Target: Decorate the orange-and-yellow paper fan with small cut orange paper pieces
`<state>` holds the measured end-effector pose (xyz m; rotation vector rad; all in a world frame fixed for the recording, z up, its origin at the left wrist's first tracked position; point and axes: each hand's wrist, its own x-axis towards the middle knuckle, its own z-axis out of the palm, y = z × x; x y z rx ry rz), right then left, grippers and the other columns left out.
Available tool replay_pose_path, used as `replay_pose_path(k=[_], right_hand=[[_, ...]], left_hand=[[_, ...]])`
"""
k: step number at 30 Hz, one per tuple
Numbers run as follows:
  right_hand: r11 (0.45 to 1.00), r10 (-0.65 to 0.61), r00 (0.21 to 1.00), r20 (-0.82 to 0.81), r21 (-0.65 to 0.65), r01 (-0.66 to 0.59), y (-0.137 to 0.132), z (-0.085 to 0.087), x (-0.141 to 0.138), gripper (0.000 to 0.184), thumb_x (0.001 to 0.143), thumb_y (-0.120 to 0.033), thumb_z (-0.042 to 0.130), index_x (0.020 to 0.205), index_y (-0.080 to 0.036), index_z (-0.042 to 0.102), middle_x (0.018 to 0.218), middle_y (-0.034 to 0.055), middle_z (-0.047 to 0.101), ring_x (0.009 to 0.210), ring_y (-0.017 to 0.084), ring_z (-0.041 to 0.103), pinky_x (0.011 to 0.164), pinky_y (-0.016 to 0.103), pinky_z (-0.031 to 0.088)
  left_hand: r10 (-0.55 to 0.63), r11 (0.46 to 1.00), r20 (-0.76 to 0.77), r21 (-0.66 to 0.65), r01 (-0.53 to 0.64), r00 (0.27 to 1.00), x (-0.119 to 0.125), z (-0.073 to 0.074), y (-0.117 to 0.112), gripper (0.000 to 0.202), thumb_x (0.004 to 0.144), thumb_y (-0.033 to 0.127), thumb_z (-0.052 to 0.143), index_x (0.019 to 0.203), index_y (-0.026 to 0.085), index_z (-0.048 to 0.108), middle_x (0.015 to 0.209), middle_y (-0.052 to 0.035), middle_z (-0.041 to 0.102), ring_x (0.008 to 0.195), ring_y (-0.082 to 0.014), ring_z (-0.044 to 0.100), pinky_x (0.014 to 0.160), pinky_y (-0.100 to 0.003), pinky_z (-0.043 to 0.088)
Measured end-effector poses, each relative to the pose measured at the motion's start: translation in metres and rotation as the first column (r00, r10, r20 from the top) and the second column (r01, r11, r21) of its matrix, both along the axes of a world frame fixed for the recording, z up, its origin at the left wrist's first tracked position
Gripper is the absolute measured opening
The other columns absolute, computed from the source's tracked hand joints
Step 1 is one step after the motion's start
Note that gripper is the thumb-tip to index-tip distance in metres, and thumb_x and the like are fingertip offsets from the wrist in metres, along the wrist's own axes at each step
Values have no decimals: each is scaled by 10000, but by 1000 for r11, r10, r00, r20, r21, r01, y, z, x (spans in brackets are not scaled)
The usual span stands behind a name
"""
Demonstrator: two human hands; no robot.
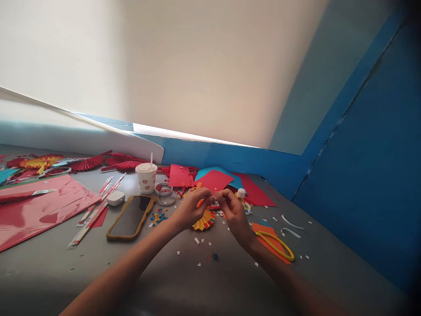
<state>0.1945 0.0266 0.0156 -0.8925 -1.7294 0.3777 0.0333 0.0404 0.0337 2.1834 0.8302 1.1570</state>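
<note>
My left hand [192, 208] and my right hand [234, 211] meet above the table, their fingertips pinching a small thin piece [215, 199], probably paper but too small to tell. Just below them lies a yellow and orange pleated paper fan [204, 220], partly hidden by my left hand. A white glue stick [241, 194] stands just beyond my right hand, on coloured paper sheets [215, 180]. Yellow-handled scissors [274, 245] rest on orange paper to the right of my right wrist. White paper scraps [197, 240] are scattered below my hands.
A phone in a tan case [130, 217], a white cup with a straw [146, 179], and clear tape rolls [166, 197] lie left of my hands. Red paper fans [87, 163] and a pink sheet [42, 210] are farther left. A blue wall [355, 140] bounds the right.
</note>
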Motion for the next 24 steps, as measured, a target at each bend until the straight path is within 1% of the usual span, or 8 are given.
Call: replay_pose_path(k=[2, 4, 9, 14, 16, 20, 22, 24], right_hand=[[997, 10, 999, -32, -82, -13, -4, 4, -4, 242, 978, -362, 503, 1019, -152, 618, 933, 31, 661, 752, 142, 645, 681, 313, 551], [992, -8, 998, -60, -126, 1, -7, 7, -6, 269, 983, -387, 484, 998, -154, 617, 917, 29, 656, 764, 148, 640, 707, 328, 542], [988, -80, 993, -83, -136, 68, -13, 11, -5, 315, 1003, -427, 396, 977, -187, 598, 933, 33, 622, 843, 170, 599, 799, 365, 486], [989, -65, 996, -52, -137, 58, -7, 14, 0, 332, 994, -437, 416, 919, -174, 605, 880, 23, 619, 821, 171, 591, 788, 363, 470], [989, -51, 997, -56, -141, 43, -6, 17, 3, 376, 1008, -447, 363, 871, -192, 603, 843, 22, 624, 819, 177, 591, 812, 355, 461], [990, -34, 997, -73, -141, 23, -7, 22, 6, 456, 1021, -466, 254, 835, -232, 597, 883, 37, 649, 858, 191, 595, 850, 317, 451], [990, -21, 998, -61, -139, 13, -9, 24, 6, 447, 1021, -462, 260, 838, -234, 598, 876, 37, 650, 858, 193, 600, 842, 313, 456], [991, -10, 999, -33, -131, 5, -10, 25, 5, 404, 1016, -450, 311, 835, -232, 598, 847, 33, 643, 844, 191, 600, 820, 312, 461]], left_hand=[[45, 996, -22, 74, -43, 999, -1, -2, 1, 217, 966, 302, 461, 840, 192, 599, 847, -30, 639, 831, -190, 564, 867, -371, 390], [75, 990, -38, 126, -70, 996, -1, -5, 1, 215, 969, 290, 440, 835, 204, 584, 852, -33, 643, 821, -195, 552, 854, -357, 361], [114, 977, -41, 187, -105, 993, 1, -7, -1, 207, 970, 276, 428, 833, 202, 564, 834, -27, 624, 800, -190, 542, 796, -322, 358], [120, 973, -34, 201, -111, 992, 2, -5, -5, 190, 968, 255, 440, 828, 199, 556, 819, -18, 613, 791, -182, 530, 779, -309, 360], [121, 974, -24, 196, -114, 992, 3, -4, -6, 193, 974, 259, 432, 839, 200, 556, 835, -23, 617, 803, -183, 535, 774, -303, 367], [123, 977, 4, 175, -121, 992, 2, -3, -5, 208, 984, 270, 413, 840, 198, 544, 832, -29, 606, 797, -180, 541, 741, -288, 378], [117, 980, 14, 162, -118, 993, 2, -2, -5, 218, 988, 281, 406, 840, 197, 541, 826, -28, 601, 787, -176, 541, 723, -282, 377], [110, 982, 19, 150, -112, 994, 2, -2, -5, 228, 988, 297, 409, 836, 195, 546, 818, -28, 595, 784, -176, 536, 718, -281, 377]])
